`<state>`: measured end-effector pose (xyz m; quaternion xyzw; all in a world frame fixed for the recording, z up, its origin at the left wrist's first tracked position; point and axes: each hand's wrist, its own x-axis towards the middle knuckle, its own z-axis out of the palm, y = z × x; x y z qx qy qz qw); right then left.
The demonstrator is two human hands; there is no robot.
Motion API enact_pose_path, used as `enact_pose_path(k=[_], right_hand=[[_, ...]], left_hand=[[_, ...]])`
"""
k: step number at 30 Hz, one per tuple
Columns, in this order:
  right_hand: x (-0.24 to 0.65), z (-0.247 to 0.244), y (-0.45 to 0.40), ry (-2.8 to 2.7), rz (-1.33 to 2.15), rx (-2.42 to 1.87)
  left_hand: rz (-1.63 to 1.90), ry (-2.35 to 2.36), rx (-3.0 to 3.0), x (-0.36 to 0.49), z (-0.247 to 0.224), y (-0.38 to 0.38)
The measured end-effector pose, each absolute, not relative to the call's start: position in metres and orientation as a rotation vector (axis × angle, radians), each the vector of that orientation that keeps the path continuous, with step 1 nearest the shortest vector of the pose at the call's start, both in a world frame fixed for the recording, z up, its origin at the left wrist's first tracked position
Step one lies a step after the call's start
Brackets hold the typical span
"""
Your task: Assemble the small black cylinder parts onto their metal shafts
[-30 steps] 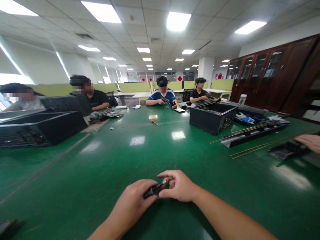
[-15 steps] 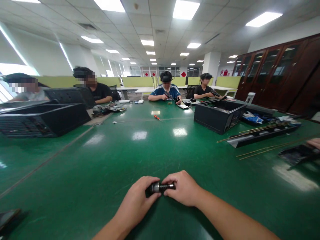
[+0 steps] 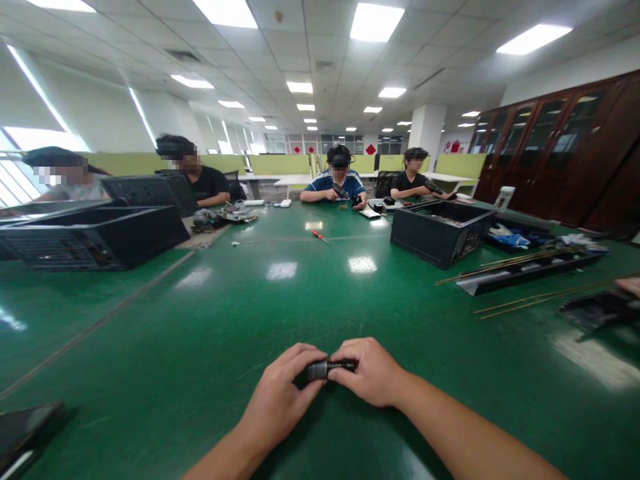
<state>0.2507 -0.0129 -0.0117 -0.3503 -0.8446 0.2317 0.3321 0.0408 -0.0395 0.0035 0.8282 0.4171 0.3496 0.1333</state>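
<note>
My left hand [image 3: 284, 390] is closed around the thick end of a short dark cylindrical tool [image 3: 318, 371] with a grey collar; its exact kind I cannot make out. From the right, my right hand [image 3: 369, 372] pinches the tool's narrower dark end between thumb and fingers. The tool lies about level, held low over the green table [image 3: 210, 373] near its front edge. My palms and curled fingers hide part of it.
An orange-handled screwdriver [image 3: 320, 236] lies mid-table. Black computer cases stand left [image 3: 100, 240] and right [image 3: 443, 233]. Metal rails [image 3: 525, 268] and thin brass-coloured rods [image 3: 525, 302] are at the right. A dark object [image 3: 30, 427] sits front left. Several people sit around the table.
My right hand has moved its grip along the narrow end, closer to the grey collar and my left fingers. The view has shifted slightly.
</note>
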Motion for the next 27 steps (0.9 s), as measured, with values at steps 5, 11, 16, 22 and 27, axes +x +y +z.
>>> enact_pose_path(k=[5, 11, 16, 22, 27], right_hand=[[0.2512, -0.0101, -0.0147, -2.153, 0.583, -0.892], [0.2508, -0.0094, -0.0153, -2.094, 0.597, -0.865], [0.2514, -0.0089, -0.0147, -2.075, 0.598, -0.864], [0.2517, -0.0084, -0.0144, -2.061, 0.597, -0.865], [0.2515, -0.0074, -0.0154, -2.056, 0.590, -0.864]], left_hand=[[1.058, 1.199, 2.404, 0.0411, 0.0047, -0.0394], [1.144, 1.193, 2.453, 0.0409, 0.0042, -0.0388], [1.152, 1.200, 2.467, 0.0392, 0.0055, -0.0381], [1.173, 1.203, 2.470, 0.0409, 0.0076, -0.0393], [1.178, 1.207, 2.472, 0.0406, 0.0067, -0.0392]])
